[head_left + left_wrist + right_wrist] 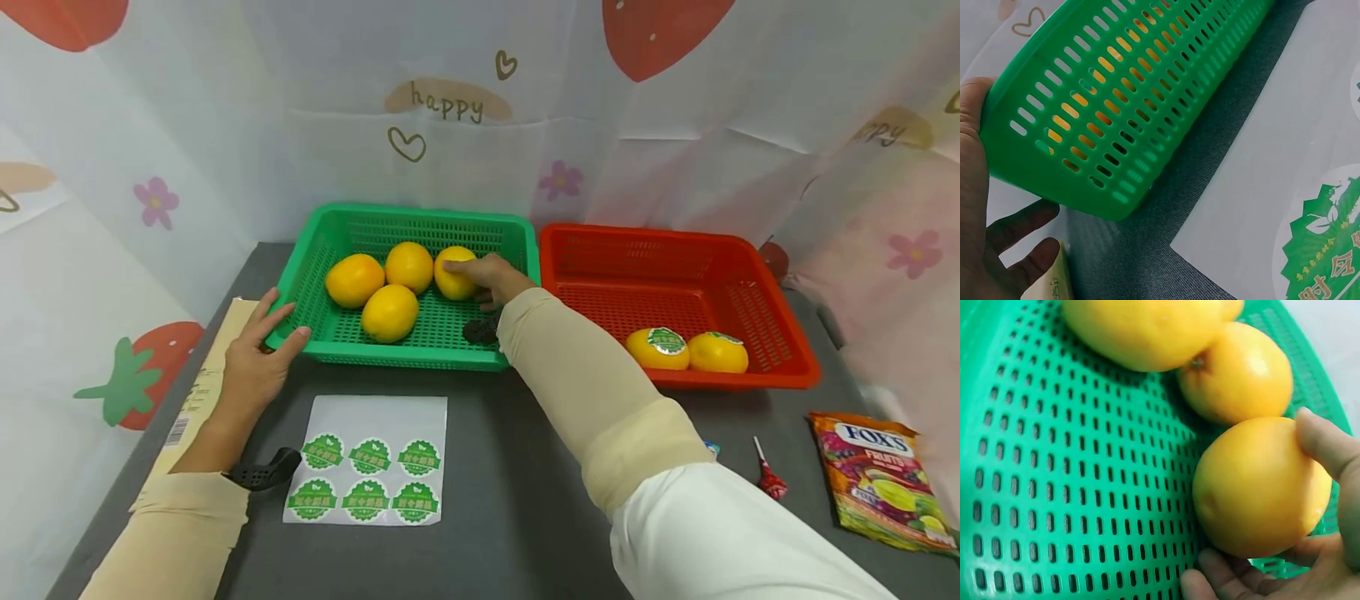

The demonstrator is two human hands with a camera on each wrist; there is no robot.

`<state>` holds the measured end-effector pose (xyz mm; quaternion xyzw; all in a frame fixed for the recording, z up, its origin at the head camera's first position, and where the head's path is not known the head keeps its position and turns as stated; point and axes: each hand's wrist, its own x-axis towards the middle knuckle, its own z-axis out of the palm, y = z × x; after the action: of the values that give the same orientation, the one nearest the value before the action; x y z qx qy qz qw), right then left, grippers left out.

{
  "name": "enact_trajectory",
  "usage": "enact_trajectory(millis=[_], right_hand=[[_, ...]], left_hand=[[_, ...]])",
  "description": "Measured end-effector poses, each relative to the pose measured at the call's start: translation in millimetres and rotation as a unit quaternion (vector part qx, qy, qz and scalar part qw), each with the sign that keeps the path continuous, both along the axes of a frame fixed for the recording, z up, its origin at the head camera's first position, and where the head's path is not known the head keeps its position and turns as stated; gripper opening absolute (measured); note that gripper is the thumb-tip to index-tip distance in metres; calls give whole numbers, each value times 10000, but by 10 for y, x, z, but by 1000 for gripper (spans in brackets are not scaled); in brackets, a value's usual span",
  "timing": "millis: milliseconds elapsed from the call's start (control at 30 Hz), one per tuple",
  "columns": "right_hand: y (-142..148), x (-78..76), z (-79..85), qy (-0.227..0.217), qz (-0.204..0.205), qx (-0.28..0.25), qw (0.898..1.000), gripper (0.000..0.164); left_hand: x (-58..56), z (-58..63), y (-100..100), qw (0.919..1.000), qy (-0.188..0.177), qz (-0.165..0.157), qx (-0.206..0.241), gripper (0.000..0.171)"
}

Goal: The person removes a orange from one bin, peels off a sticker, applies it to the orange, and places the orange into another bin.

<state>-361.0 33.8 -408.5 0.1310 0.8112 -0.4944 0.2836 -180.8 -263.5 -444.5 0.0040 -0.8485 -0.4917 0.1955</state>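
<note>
In the head view, my right hand reaches into the green basket and grips the rightmost orange. The right wrist view shows the thumb across one side of that orange, with the other fingers curled under its opposite side. Three more oranges lie to its left, one of them nearest the front wall. At the basket's front left corner is my left hand, fingers spread and touching the rim. Seen from the left wrist, oranges show through the slots of the basket wall.
A red basket on the right holds two oranges with green stickers. A sticker sheet lies in front of the green basket. On the right are a lollipop and a FOX'S candy bag. A patterned cloth hangs behind.
</note>
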Motion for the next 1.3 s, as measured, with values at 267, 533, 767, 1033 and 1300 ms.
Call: enact_trajectory(millis=[267, 533, 767, 1033, 1300], right_hand=[[-37, 59, 56, 1337, 1082, 1198, 9778, 81], [274, 346, 514, 2572, 1523, 654, 9521, 82], [629, 901, 755, 3652, 1723, -75, 9148, 77], [1152, 1869, 532, 4579, 1469, -1152, 8692, 77], [1452, 2440, 180, 4495, 1085, -594, 8847, 78]], left_hand=[[0, -2, 13, 9999, 46, -3, 99, 46], [-57, 31, 18, 10000, 57, 55, -23, 47], [-37, -6, 27, 9999, -71, 72, 28, 49], [-46, 6, 55, 9998, -187, 61, -73, 51], [-16, 53, 40, 9993, -355, -14, -130, 52]])
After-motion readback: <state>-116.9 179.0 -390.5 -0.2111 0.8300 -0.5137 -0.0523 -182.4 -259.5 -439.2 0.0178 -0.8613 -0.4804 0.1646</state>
